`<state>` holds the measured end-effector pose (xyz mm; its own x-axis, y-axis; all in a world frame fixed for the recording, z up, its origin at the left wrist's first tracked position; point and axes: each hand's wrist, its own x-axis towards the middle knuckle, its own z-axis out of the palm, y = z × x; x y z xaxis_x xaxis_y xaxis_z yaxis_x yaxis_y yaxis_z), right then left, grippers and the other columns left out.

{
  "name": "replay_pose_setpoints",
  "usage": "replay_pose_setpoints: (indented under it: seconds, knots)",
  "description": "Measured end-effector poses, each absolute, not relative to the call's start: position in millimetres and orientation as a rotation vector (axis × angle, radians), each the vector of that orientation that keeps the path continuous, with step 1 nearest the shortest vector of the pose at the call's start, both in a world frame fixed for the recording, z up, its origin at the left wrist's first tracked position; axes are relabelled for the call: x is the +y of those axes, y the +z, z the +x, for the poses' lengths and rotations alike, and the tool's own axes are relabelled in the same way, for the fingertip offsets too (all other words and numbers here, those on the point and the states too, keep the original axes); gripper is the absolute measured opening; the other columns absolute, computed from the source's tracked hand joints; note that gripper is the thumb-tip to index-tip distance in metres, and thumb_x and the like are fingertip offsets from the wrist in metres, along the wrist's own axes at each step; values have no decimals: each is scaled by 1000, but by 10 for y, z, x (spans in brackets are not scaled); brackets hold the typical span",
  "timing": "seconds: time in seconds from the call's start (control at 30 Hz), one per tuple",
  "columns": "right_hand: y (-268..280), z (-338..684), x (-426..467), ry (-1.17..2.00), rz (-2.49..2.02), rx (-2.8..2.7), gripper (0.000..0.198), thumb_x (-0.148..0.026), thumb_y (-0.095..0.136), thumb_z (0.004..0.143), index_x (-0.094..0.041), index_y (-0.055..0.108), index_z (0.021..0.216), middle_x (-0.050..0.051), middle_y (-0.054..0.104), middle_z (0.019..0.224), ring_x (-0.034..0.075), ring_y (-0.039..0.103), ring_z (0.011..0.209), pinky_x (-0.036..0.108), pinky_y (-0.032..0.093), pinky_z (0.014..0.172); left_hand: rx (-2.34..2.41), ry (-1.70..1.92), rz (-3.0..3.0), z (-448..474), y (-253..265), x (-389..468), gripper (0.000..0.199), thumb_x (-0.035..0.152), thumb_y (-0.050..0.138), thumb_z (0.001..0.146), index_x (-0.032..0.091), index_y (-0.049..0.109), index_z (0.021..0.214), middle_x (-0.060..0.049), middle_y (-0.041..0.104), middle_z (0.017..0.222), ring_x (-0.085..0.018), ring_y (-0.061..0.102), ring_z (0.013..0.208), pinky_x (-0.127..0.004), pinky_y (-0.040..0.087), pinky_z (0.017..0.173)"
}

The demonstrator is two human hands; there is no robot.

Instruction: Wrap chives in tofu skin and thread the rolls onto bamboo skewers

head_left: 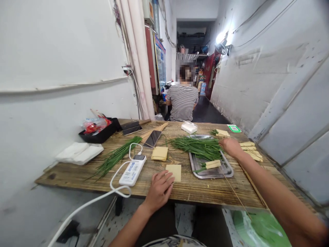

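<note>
My left hand lies with fingers extended on the left edge of a single pale-yellow tofu-skin sheet. A stack of such sheets sits just behind it. Over the right side of a metal tray, my right hand has its fingers closed at the cut ends of a heap of green chives. Its fingertips are partly hidden. In the tray's front lies a rolled tofu-skin bundle with chives inside, and a thin skewer extends from it past the table's front edge.
More rolls lie at right and at the back. Left are a second chive bunch, a white power bank with cable, a phone, skewers, napkins and a black box. A person in stripes sits beyond.
</note>
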<state>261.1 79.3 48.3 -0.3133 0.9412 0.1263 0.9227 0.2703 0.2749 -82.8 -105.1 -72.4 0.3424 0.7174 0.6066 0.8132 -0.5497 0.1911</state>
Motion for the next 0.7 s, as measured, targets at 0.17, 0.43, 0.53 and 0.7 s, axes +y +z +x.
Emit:
replay_pose_setpoints:
  seconds: [0.17,0.43,0.53,0.7]
  knots:
    - [667,2741,684,543,1918,2403,32,-28,38,93,-15,66,97,14,70,92,24,65,85,28,39,66,-1397,-1101,-2413,-697,-580,-1091,29,15,46,88,22,63,111,-9,67,112,-23,54,112,-44,38,95]
    - [700,2761,605,495,2009,2347,31,-28,39,92,-17,68,95,12,71,89,22,65,83,26,37,61,-1336,-1246,-2387,-509,-153,-1065,29,14,47,89,23,61,114,-6,67,113,-20,53,114,-41,35,95]
    - [714,2677,505,503,1944,2407,30,-28,39,92,-17,67,95,11,71,91,21,64,82,27,35,62,-1303,-1264,-2393,-482,-51,-1063,31,13,46,89,22,60,115,-6,67,114,-20,54,114,-41,36,95]
    - [873,2305,115,680,1498,2692,24,-14,42,89,-13,64,80,11,68,80,20,60,77,30,34,68,-1186,-1315,-2403,-363,188,-932,30,15,44,92,22,61,115,-7,67,114,-20,55,115,-41,39,95]
